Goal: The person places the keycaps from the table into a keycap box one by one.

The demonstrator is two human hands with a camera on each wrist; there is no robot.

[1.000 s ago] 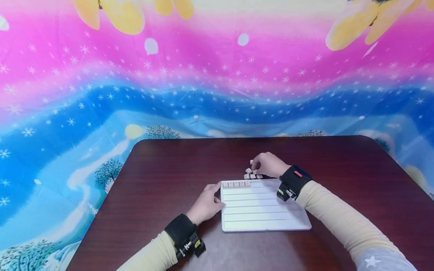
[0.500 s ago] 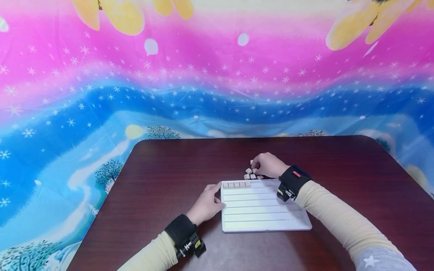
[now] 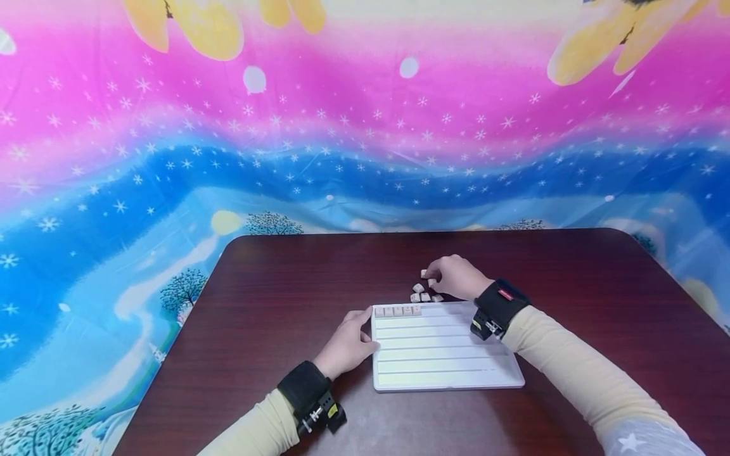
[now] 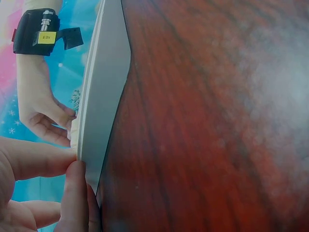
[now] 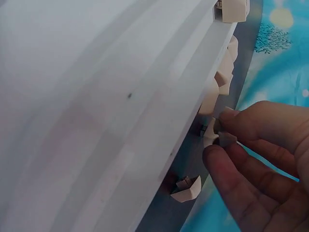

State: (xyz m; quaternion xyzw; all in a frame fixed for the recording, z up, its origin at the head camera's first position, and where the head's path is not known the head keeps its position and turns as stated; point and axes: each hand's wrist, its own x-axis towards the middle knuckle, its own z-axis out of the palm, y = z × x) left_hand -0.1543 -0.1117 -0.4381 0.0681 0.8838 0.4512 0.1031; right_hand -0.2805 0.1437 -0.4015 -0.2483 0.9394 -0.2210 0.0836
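Head view shows your right hand (image 3: 458, 277) pinching a small cap (image 3: 431, 283) just beyond the far edge of the white board (image 3: 436, 354); your left hand (image 3: 344, 345), fingers relaxed, touches its left edge. If your pinch tilts, the cap may slip, or bump the loose caps (image 3: 418, 288) crowded near. Behind them, the tabletop (image 3: 342, 263) leaves wide room.

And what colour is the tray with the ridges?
The tray is white; it shows best in the head view.
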